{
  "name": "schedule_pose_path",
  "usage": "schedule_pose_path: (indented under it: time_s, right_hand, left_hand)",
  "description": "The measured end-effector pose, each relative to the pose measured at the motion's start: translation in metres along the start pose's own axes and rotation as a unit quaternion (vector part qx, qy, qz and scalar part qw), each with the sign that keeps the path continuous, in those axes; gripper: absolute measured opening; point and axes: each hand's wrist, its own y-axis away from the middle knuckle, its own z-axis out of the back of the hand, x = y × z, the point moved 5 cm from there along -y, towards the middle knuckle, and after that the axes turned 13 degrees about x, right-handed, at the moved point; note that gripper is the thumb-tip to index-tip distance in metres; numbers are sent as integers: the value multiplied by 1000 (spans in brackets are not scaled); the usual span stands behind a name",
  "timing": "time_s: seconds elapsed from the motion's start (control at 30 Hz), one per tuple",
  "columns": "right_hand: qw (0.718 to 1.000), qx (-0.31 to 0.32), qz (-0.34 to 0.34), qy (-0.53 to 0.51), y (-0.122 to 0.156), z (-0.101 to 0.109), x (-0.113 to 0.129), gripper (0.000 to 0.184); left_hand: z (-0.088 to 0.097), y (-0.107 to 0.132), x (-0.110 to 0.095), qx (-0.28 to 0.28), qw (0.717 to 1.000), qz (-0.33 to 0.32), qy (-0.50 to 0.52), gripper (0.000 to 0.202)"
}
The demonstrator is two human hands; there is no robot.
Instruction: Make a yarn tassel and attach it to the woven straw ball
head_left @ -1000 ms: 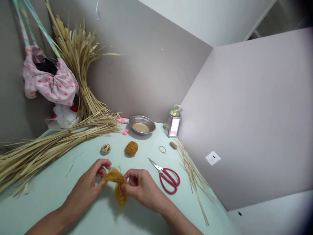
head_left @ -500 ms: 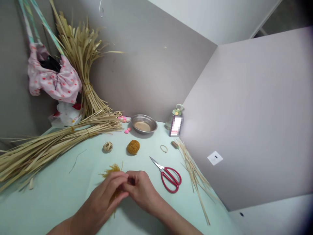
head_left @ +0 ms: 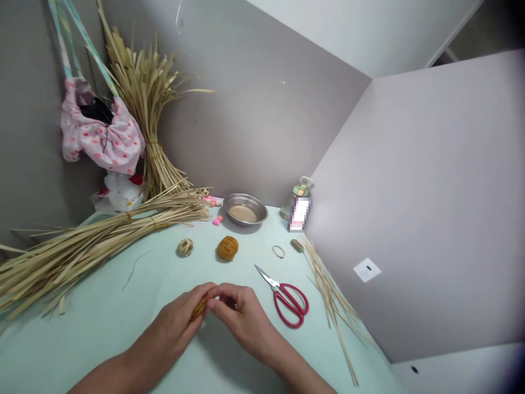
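Observation:
My left hand (head_left: 174,325) is closed round a small bundle of mustard-yellow yarn (head_left: 199,310), most of it hidden by the fingers. Beside it, my right hand (head_left: 241,317) has thumb and forefinger pinched at the bundle's right edge; any strand between them is too small to make out. A ball of mustard yarn (head_left: 228,248) lies just beyond the hands. To its left is a small woven straw ball (head_left: 185,247). Red-handled scissors (head_left: 287,300) rest to the right of my right hand, blades pointing up and left.
Bundled straw strips (head_left: 102,241) cover the table's left side, with an upright sheaf (head_left: 151,109) behind. A metal bowl (head_left: 245,210), pink pieces (head_left: 217,220), a thin ring (head_left: 278,251), a phone (head_left: 299,214) and loose strips (head_left: 328,284) lie towards the wall. A spotted bag (head_left: 106,137) hangs left.
The yarn's loose ends, which stuck out above and below my left hand, no longer show. My left hand has turned slightly round the bundle. The whole view has shifted a little.

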Motion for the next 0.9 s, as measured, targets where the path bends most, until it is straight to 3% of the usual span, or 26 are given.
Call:
schedule_pose_path:
  time_s: [0.17,0.53,0.6,0.73,0.9]
  right_hand:
    - [988,-38,2,153,5,15,11,17]
    - [965,-15,15,260,7,17,11,7]
    - [957,-39,22,288,7,21,8,7]
    - [903,-94,69,414,7,21,6,11]
    - [841,-86,148,513,9,2,15,21]
  left_hand:
    - [6,-4,-10,52,995,78,40,20]
    - [12,-7,6,99,991,90,30,18]
    - [21,-6,6,78,993,90,14,14]
    - [44,3,-8,-47,998,30,-13,48]
    - [39,8,-24,-92,996,-7,8,6]
